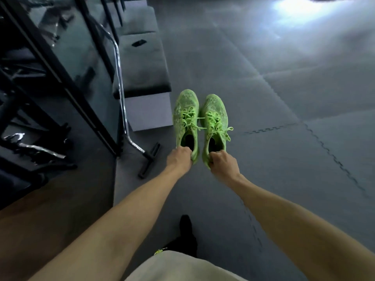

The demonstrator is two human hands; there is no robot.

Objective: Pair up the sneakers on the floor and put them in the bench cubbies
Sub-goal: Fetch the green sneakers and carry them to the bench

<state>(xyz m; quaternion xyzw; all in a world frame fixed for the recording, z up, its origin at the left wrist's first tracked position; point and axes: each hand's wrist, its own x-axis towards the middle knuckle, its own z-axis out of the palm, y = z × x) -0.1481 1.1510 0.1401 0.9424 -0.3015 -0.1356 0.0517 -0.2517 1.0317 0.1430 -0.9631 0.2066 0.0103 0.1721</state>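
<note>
At the far left stands a black metal rack with a chrome bar (119,82). Beside it runs the long bench with dark grey cushions and a pale front (146,78); whether this front has open cubbies, I cannot tell from here, because the view is blurred.

Next comes the left hand (179,159), closed on the heel of the left neon-green knit sneaker (185,116). Just beside it, the right hand (222,162) is clamped on the heel of the right neon-green knit sneaker (215,120). Both shoes are held above the grey foam-tile floor (284,98), toes pointing away, side by side and almost touching, close to the end of the bench.

The pair seems already matched, so the step is to carry it to a cubby. It is better to keep the toes level and together, to crouch low enough to see the opening, and to push both shoes in toe first. The loose laces (227,130) could catch on the edge.
</note>
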